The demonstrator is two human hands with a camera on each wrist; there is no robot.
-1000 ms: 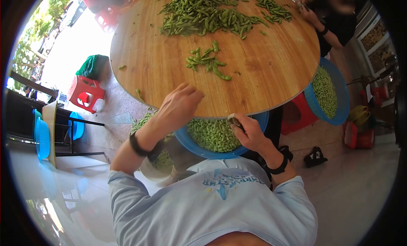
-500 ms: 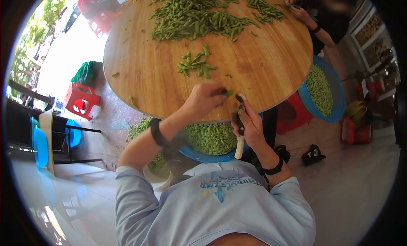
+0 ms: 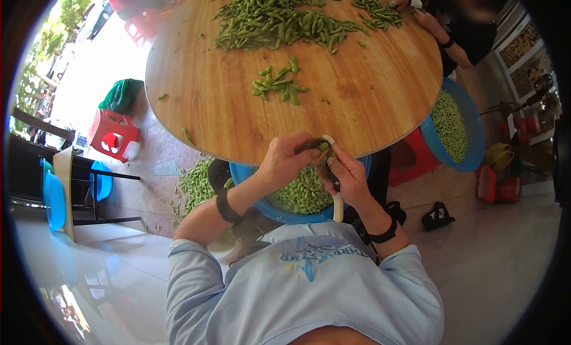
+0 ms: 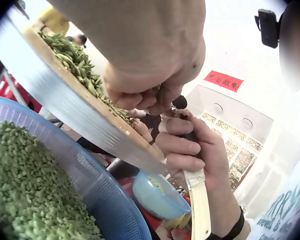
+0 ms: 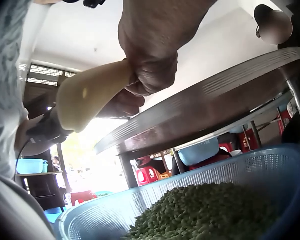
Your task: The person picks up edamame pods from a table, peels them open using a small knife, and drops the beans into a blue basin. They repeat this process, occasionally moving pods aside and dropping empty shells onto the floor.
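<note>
Basket [image 3: 357,166] of beans under table [image 3: 369,101]

a round wooden table [image 3: 357,95] bears a large heap of green pods [image 3: 279,21] and a smaller cluster [image 3: 278,86] nearer its edge.

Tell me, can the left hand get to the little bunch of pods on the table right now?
Probably not right away. The left hand is pinching a pod at the table edge, so its fingers are busy. The little bunch of pods lies further in, with bare wood between and nothing blocking.
</note>
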